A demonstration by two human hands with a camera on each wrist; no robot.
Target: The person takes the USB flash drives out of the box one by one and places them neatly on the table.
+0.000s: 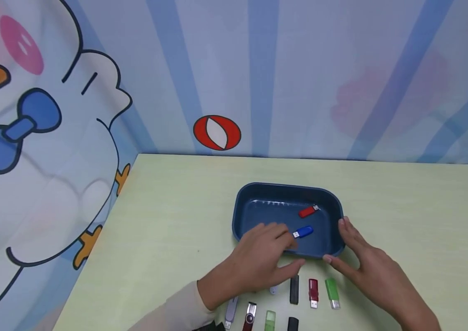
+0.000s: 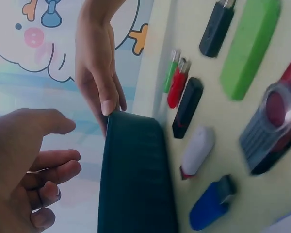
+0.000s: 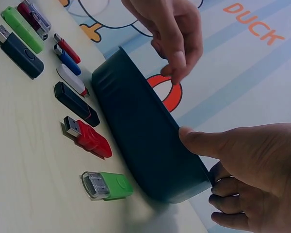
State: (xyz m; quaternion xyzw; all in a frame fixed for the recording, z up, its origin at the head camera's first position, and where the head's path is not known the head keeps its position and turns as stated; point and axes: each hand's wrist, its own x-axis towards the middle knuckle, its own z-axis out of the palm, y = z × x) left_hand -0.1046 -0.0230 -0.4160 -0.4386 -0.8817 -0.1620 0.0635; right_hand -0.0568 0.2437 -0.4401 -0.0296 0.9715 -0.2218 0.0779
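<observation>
A dark blue tray (image 1: 287,185) holds a red USB stick (image 1: 308,211) and a blue USB stick (image 1: 304,231). My left hand (image 1: 264,255) hovers over the tray's near edge, its fingers loosely bent beside the blue stick. Nothing shows between that thumb and fingers in the left wrist view. My right hand (image 1: 376,271) grips the tray's near right corner; in the right wrist view the thumb (image 3: 199,141) presses the rim and the fingers bend around the end wall. Close in front of the tray lie a black USB stick (image 1: 294,289), a red one (image 1: 313,293) and a green one (image 1: 332,293).
More USB sticks lie toward the table's near edge: a lilac one (image 1: 231,313), a dark red swivel one (image 1: 249,316) and a light green one (image 1: 270,321). My left forearm covers part of this area. A printed cartoon backdrop (image 1: 300,82) rises behind the pale table (image 1: 167,202).
</observation>
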